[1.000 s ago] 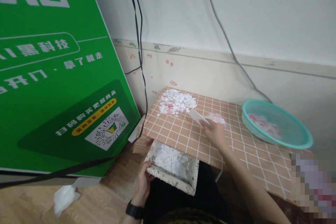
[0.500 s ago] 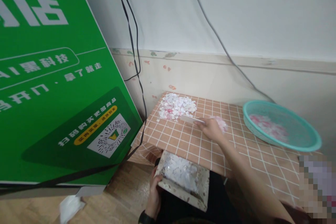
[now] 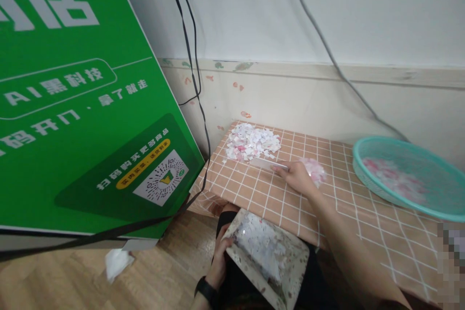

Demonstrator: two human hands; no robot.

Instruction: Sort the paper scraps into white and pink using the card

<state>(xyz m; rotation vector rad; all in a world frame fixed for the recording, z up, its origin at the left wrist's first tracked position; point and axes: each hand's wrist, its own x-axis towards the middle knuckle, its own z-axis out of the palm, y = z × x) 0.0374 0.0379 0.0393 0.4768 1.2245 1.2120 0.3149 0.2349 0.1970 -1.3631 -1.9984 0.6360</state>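
My left hand [image 3: 220, 256] grips the left edge of a shallow, stained tray [image 3: 298, 278] on my lap, below the table's front edge. Grey-white scraps [image 3: 259, 242] lie wet-looking inside it. Over the table, my right hand [image 3: 298, 177] is closed around one end of a flat, pale strip like a ruler or scraper [image 3: 262, 163]. Its free end points left, beside the near edge of a heap of white and pink paper scraps [image 3: 252, 141]. Just behind my right hand lies a smaller pinkish pile [image 3: 316, 170], partly hidden by it.
A turquoise basket [image 3: 366, 181] with pink and white scraps stands on the right of the checked tablecloth [image 3: 254, 191]. At left rises a large green sign panel [image 3: 72, 164], with a black strap [image 3: 203, 121] hanging alongside. A white bag [image 3: 118, 264] lies on the floor.
My view has shifted, so most of the scene sits further right. The tray appears lower and more turned in my left hand. The strip stays by the scrap heap in my right hand.
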